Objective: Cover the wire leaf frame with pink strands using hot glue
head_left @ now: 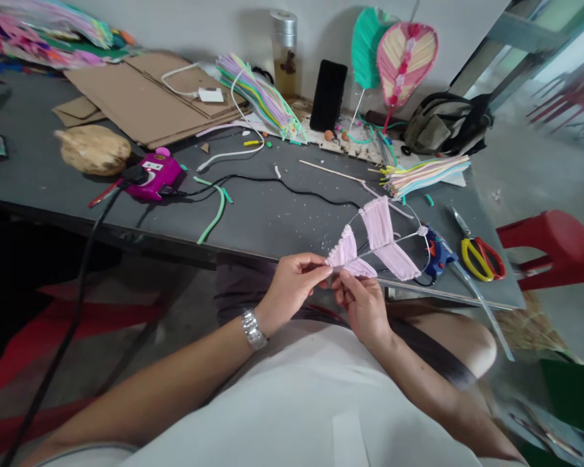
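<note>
A wire frame partly covered with pale pink pipe cleaners point(377, 224) is held at the near edge of the table, its narrow end toward me. My left hand point(294, 285) pinches that end between thumb and fingers. Close beside it, my right hand point(363, 301) closes on the lower edge of the same piece; the fingertips are partly hidden. Pink strips fill bands on both sides of the middle stem, and bare wire loops show at the far right end. A blue glue gun point(438, 254) lies just beyond that end.
Scissors point(477, 250) lie at the table's right. Pipe cleaner bundles point(428, 175) lie behind. Two finished leaf-shaped fans point(407, 63), a phone point(328, 96) and a bottle point(285, 55) stand along the wall. A purple power socket point(156, 176) with a black cord and cardboard point(150, 97) are left.
</note>
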The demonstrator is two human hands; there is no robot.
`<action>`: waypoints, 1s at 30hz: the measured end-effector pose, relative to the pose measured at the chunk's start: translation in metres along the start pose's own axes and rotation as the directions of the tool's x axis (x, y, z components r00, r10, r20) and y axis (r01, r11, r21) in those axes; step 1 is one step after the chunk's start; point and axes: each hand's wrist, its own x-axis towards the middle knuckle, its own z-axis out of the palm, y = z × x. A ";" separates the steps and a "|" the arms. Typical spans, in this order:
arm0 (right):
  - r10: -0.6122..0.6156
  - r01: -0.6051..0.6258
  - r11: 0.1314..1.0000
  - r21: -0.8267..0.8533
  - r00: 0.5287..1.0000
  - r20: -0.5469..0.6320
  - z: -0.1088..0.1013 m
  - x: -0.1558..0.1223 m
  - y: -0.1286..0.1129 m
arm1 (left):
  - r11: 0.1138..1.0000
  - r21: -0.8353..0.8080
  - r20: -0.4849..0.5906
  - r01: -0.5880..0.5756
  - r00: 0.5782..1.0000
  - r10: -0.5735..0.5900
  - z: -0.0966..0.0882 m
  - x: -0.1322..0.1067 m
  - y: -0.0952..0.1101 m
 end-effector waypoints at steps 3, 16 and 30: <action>-0.019 0.022 0.998 0.061 0.998 -0.055 0.002 0.002 -0.003 | 1.000 -0.017 -0.036 0.018 0.999 -0.019 -0.002 0.002 -0.001; -0.017 0.022 0.998 0.053 0.994 -0.105 0.003 0.004 -0.003 | 0.996 -0.036 -0.004 0.079 0.997 -0.079 -0.009 0.006 -0.002; -0.050 0.054 0.997 0.054 0.996 -0.076 0.000 0.005 0.004 | 0.977 -0.152 0.015 0.149 0.989 -0.148 -0.013 0.008 0.005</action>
